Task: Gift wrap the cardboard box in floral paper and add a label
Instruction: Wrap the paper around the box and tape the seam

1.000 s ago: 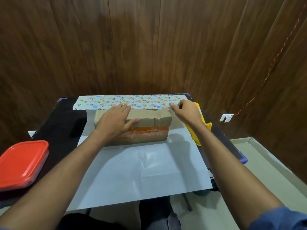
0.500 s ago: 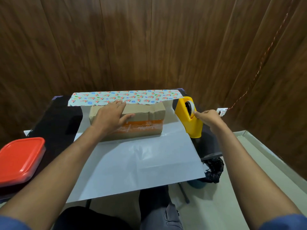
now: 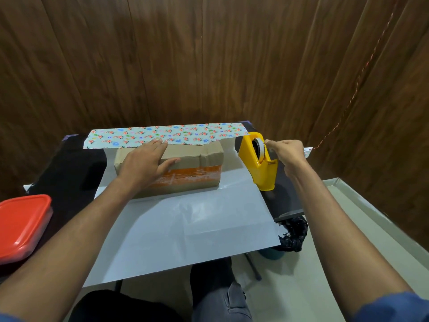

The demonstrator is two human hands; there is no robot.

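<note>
Over at the left edge of the counter [image 3: 69, 168] a red lidded tub [image 3: 23, 226] is parked, well apart from the work. The cardboard box [image 3: 185, 166] is pinned flat under the left hand [image 3: 144, 163], fingers spread, probably so the folded floral paper [image 3: 162, 134] edge gets kept on top. Tape is being pinched at the yellow tape dispenser [image 3: 260, 161] by the right hand [image 3: 285, 151]. Plenty of bare white paper is left in front.

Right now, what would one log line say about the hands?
left hand: flat on cardboard box | right hand: pinching at tape dispenser | floral paper: far edge folded over box, untaped
</note>
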